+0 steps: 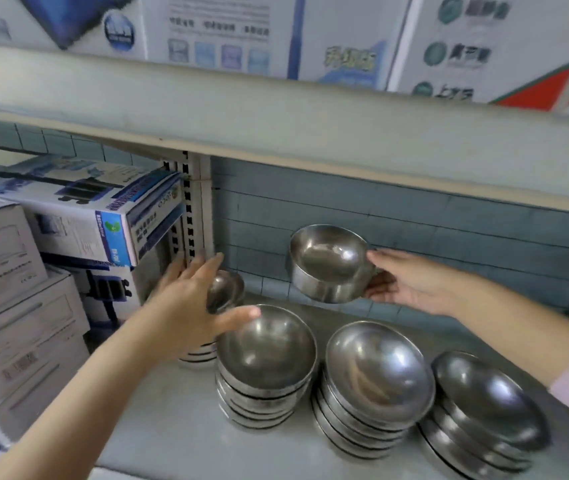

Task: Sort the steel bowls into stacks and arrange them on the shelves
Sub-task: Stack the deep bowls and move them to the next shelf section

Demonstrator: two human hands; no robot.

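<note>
A single steel bowl (330, 263) is held in the air by the right hand (411, 282), whose fingers (385, 258) are clamped on its rim and underside; it is kept above the shelf (179, 410), in front of the tiled wall (414, 223). The left hand (189, 306) is stretched out with fingers spread apart, gripping nothing, over a rear stack (222, 296) beside the upright post (194, 209). Three further stacks of bowls (376, 379) are set in a row on the shelf below. Cardboard boxes (68, 216) are piled at the left.
</note>
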